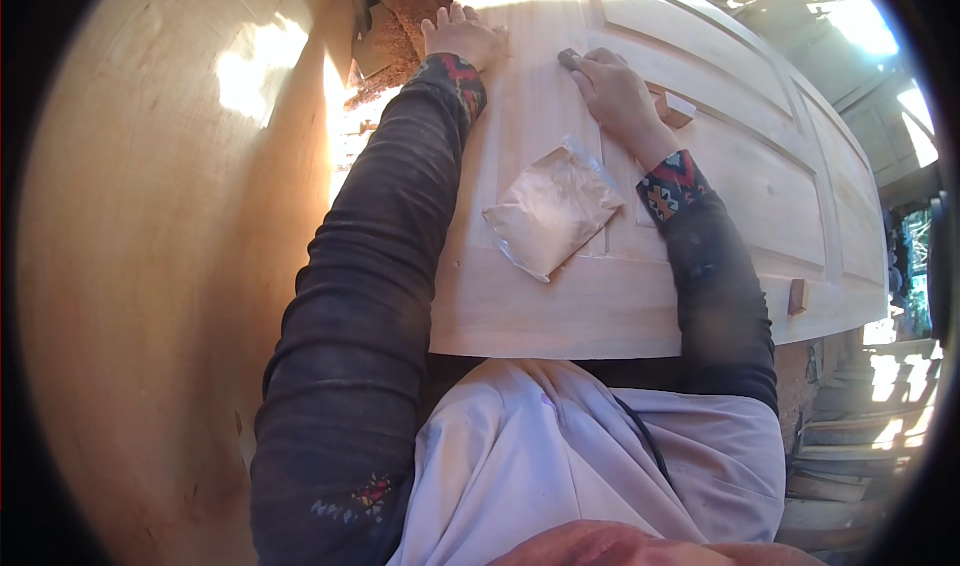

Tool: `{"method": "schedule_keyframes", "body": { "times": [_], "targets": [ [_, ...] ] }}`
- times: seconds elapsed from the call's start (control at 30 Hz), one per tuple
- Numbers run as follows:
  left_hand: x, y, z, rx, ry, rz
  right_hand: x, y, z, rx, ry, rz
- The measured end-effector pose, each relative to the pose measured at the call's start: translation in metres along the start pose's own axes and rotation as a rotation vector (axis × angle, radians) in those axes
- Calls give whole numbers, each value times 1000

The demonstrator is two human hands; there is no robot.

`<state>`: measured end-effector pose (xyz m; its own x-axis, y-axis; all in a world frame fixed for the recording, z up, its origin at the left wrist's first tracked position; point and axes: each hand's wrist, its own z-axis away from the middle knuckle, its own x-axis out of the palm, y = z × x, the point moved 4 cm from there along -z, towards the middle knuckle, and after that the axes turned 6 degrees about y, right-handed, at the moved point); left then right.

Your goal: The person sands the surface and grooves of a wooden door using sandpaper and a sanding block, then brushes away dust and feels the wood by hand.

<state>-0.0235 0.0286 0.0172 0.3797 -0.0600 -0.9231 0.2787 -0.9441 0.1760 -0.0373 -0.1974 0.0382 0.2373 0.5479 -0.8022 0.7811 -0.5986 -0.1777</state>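
Note:
A pale wooden panelled door lies flat in front of me. My left hand rests near its left edge with the fingers spread and nothing in them. Farther right, my right hand is closed on a small dark grey piece, held against the door; its exact kind does not show. Between my forearms, a clear plastic bag of pale powder lies on the door. A small wooden block sits just beside my right wrist, and another wooden block is near the door's right end.
A large smooth wooden sheet stands along my left side. Wood shavings and scraps lie in the gap beyond my left hand. Stacked wooden strips are at the lower right, with bright sunlight patches around them.

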Motion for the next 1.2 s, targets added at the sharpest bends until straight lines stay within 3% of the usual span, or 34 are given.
{"method": "schedule_keyframes", "body": {
  "times": [0.1, 0.2, 0.3, 0.33, 0.4, 0.47, 0.6, 0.7, 0.8, 0.9, 1.0, 1.1, 1.2],
  "targets": [
    [-22, -6, 4, 32, -63, -97, 0, 1, 1, -37, 25, 9],
    [-22, -54, -4, -339, -148, -20, 2, 2, 1, -59, 52, 33],
    [40, -112, -36, -140, -336, 220, 1, 0, -1, -46, 61, 48],
    [43, -115, -26, -136, -267, 402, 0, -1, -1, -41, 52, 53],
    [-6, -71, 39, -444, -496, 1060, -3, -4, -2, -27, 42, 71],
    [11, -69, 59, 266, -154, 771, -3, -2, -2, -6, 48, 43],
    [11, -63, 68, -140, -249, 809, 3, 5, 1, 17, 89, -59],
    [-10, -57, 73, -239, -200, 631, -4, 8, -11, 78, -31, -66],
    [-23, -52, 81, -306, -167, 662, -19, -22, -37, 68, 20, -176],
    [-38, -49, 94, -321, -277, 886, 21, -61, -59, -390, -61, -239],
    [-19, -48, 81, -51, -81, 833, 64, -76, -77, -554, -115, -221],
    [-24, -52, 91, -215, -91, 868, 92, -65, -107, -548, -132, -173],
    [-27, -53, 92, -265, -187, 888, 118, -35, -164, -322, -173, -40]
  ]
}}
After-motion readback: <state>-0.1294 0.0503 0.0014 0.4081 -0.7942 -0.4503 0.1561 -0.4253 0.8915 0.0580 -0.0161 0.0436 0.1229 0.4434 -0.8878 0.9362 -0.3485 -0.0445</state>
